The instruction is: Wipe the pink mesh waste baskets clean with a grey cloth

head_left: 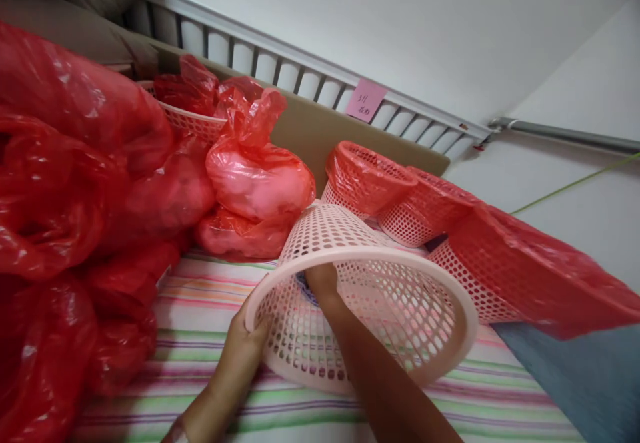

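Two bare hands at a pale pink perforated basket tipped on its side over a striped cloth, mouth toward the near side. The left hand comes in from the near left, its fingers and thumb clamped on the left part of the rim. The basket extends away from these fingers to the right and far; its long axis runs from the near mouth to the narrower base, far and slightly left. The right forearm slants in from the near right through the mouth, so that the right hand is inside and the nearer of the two to the base. Its fingers are largely hidden, and whether they are closed on the small purple-blue item just beside them, at left, cannot be told. Red plastic bags are heaped at left; a knotted red bag sits just beyond the basket, and red-lined baskets stand at far right. Behind them are a tan panel and a white slatted rail bearing a pink note.
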Tool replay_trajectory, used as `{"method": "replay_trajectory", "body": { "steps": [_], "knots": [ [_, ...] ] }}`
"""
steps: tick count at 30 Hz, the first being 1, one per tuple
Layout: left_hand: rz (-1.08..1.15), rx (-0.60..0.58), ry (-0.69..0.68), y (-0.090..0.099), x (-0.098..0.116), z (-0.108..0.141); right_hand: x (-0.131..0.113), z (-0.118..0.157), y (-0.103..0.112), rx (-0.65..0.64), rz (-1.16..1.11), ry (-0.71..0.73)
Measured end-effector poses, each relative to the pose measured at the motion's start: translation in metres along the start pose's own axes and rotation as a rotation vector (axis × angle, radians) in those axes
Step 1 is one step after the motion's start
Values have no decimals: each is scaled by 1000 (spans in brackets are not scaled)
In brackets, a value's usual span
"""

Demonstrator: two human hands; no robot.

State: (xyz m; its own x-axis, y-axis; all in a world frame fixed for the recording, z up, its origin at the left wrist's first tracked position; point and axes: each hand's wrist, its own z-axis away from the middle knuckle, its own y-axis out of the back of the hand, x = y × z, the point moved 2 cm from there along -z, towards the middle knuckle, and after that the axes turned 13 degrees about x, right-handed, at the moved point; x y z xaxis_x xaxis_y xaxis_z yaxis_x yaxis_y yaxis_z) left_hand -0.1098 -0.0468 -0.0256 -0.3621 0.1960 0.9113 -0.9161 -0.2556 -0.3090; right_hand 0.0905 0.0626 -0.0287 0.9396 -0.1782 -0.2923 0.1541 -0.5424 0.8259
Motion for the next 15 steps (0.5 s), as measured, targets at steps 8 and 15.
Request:
{"method": "replay_trajectory", "body": {
  "steps": [8,15],
  "knots": [
    [127,-46,-18,5,-9,-5,-40,103,57,-60,-50,34],
    [149,-34,-12,9,-18,2,-40,161,88,-167,-165,83]
  ]
}}
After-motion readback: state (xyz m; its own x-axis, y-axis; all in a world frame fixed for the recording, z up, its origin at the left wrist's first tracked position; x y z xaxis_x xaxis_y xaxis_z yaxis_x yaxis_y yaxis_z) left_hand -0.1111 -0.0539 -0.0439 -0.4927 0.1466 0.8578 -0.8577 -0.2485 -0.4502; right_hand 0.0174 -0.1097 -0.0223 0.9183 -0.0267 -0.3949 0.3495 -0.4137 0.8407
